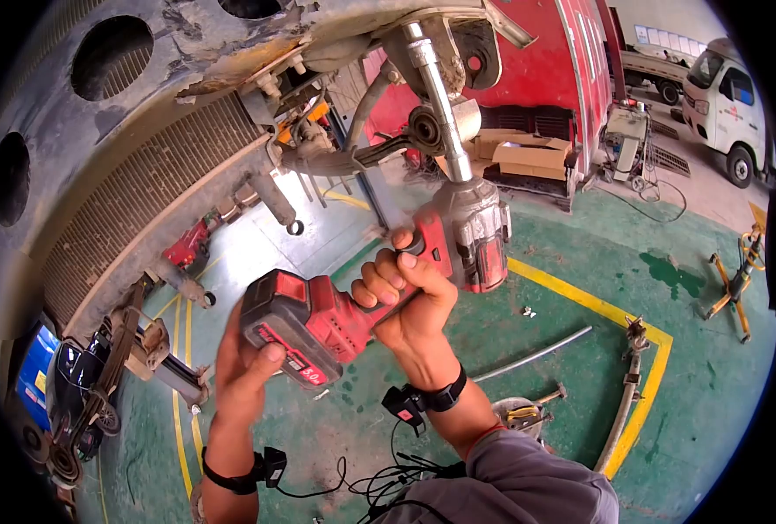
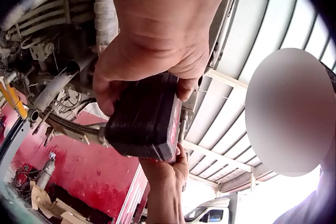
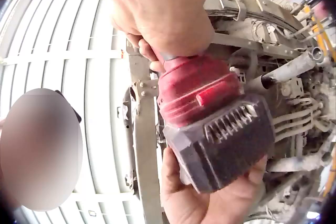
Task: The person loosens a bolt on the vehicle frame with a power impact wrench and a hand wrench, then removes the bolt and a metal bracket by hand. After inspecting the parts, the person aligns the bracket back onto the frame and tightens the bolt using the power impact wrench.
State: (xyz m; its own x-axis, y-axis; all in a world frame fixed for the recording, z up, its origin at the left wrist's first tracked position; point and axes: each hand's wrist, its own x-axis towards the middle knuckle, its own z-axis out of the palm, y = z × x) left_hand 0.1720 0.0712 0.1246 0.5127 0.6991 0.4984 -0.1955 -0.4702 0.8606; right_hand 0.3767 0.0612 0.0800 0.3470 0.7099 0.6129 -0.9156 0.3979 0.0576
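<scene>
A red and black cordless impact wrench (image 1: 473, 231) points upward in the head view. My right hand (image 1: 418, 306) grips its handle, with the index finger up at the trigger. My left hand (image 1: 241, 371) holds the battery (image 1: 294, 336) at the base, thumb on one side and fingers on the other; the left wrist view shows that battery (image 2: 140, 120) between them. From the wrench's nose a long shiny socket extension (image 1: 440, 109) rises to a bracket (image 1: 423, 57) under the vehicle frame, its tip right at the bracket. Both hands also appear around the tool in the right wrist view.
The raised vehicle frame (image 1: 157, 65) hangs overhead, with a leaf spring (image 1: 344, 162) behind the extension. On the green floor lie a metal rod (image 1: 536, 351) and a longer bar (image 1: 622, 406). A yellow stand (image 1: 737, 275), cardboard boxes (image 1: 532, 159) and a white truck (image 1: 721, 109) stand farther off.
</scene>
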